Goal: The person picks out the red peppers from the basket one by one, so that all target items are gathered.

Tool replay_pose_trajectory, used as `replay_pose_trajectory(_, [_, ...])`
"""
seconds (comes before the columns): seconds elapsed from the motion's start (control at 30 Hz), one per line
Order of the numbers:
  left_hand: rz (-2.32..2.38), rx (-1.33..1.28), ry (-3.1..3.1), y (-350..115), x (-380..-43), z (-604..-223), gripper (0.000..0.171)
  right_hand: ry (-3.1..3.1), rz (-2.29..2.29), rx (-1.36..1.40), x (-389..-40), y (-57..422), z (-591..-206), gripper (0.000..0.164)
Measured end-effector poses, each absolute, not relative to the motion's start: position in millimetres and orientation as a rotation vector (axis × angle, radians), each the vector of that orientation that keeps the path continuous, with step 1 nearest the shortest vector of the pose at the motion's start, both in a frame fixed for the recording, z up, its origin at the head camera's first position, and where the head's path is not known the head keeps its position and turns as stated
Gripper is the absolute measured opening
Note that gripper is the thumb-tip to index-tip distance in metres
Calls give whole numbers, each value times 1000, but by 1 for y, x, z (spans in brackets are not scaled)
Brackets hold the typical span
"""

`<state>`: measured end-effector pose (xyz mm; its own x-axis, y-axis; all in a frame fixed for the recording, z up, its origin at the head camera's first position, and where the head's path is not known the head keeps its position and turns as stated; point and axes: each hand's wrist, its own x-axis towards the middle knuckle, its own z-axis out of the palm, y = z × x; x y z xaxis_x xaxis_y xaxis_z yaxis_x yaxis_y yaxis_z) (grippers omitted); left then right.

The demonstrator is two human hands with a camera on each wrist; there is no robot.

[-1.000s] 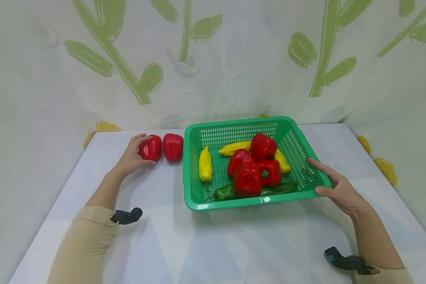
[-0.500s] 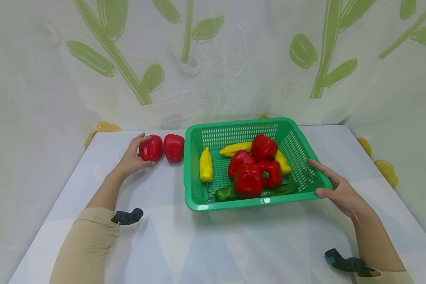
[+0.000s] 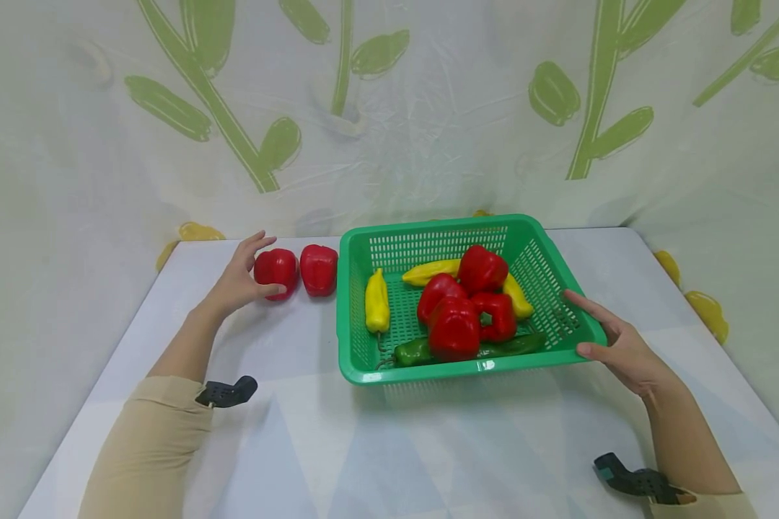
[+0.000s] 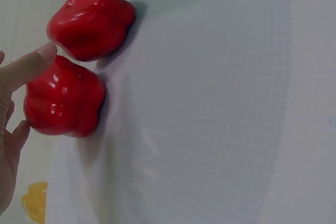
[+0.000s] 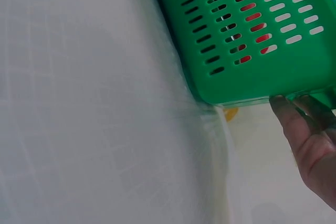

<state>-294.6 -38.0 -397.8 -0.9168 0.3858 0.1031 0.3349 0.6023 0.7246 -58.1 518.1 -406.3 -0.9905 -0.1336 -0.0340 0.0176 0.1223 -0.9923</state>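
My left hand (image 3: 236, 281) is spread around the left side of a red bell pepper (image 3: 277, 274), thumb at its front and fingers raised behind it. In the left wrist view the thumb lies near that bell pepper (image 4: 65, 98), and a second red bell pepper (image 4: 93, 23) stands close beside it. At the right, my right hand (image 3: 626, 353) holds the corner of a green plastic basket (image 3: 474, 367), thumb at the front rim and fingers at the side. The right wrist view shows fingers (image 5: 291, 124) against the basket's edge (image 5: 252, 85).
Inside the basket sit several red bell peppers (image 3: 454, 328), yellow peppers (image 3: 376, 303) and a long green pepper (image 3: 513, 346). The white table (image 3: 285, 447) ends at a plastic-covered wall (image 3: 428, 144) behind. Each wrist carries a black mount (image 3: 227, 393).
My left hand has loosened from the red bell pepper, its fingers lifting and spreading away while the pepper stays in place. The right hand and basket have hardly moved.
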Motion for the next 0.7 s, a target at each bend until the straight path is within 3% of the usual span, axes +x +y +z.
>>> replay_pose_trajectory(0.7, [1232, 967, 2661, 4, -278, -365, 97, 2300, -1966, -80, -59, 517, -407, 68])
